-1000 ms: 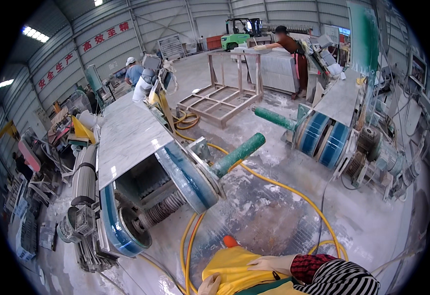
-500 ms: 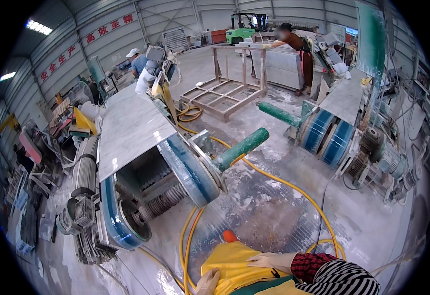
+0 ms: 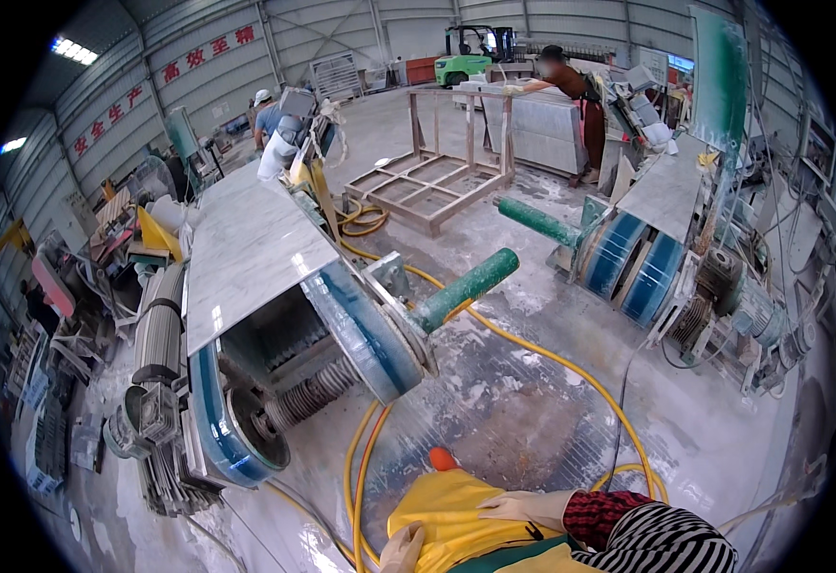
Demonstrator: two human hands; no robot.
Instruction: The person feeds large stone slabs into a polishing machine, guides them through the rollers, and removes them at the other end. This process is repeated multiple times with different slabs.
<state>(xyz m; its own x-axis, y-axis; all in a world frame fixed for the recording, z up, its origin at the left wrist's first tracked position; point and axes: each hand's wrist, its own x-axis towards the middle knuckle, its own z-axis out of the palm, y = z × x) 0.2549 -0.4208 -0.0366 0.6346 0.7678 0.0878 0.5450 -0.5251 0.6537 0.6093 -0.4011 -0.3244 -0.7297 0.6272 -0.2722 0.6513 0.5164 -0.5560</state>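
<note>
My right hand, in a pale glove, lies flat on the front of my yellow apron, fingers stretched out and holding nothing. Against the apron's left side rests my left hand, also gloved, partly cut off by the lower edge; its visible fingers lie along the cloth. Ahead to the left is a belt machine with broad blue belts. A pale grey veined stone slab lies on top of it. From its side juts a green roller. The orange tip of a shoe shows beyond the apron.
A second belt machine stands to the right. Yellow hoses loop across the wet floor between the machines. Farther off are a wooden frame, a person leaning over upright slabs, another person at left, and a green forklift.
The view has shifted slightly, so the machines sit a little farther left. The person at far left has straightened somewhat. My hands stay on the apron.
</note>
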